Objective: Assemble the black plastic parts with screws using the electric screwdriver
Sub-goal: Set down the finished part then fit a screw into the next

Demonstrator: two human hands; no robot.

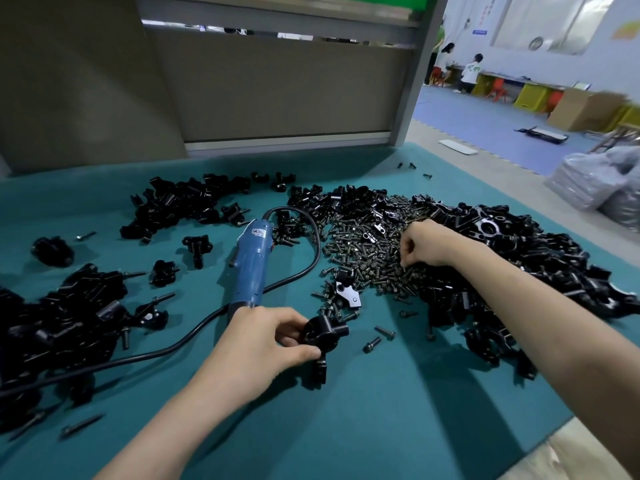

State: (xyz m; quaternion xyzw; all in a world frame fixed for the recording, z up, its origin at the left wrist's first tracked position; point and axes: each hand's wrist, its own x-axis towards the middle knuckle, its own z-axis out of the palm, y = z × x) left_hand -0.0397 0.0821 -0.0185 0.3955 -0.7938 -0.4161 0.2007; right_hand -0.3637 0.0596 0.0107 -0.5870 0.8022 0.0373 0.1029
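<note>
Head view: the left hand [263, 344] grips a black plastic part [325, 336] between thumb and curled fingers, just above the teal mat [381, 410]. The part is glossy black, with a round barrel body and a narrow leg pointing down below the fingertips. The right hand [427, 242] has its fingers bent down into the screw pile [367, 251]; I cannot tell whether they pinch a screw. The blue electric screwdriver [251, 268] lies just behind the left fingers, and two loose screws [384, 332] lie just right of them.

Assembly workshop, green-covered bench [346, 427], screw heap [367, 251], stacked cardboard boxes [581, 109]
</note>
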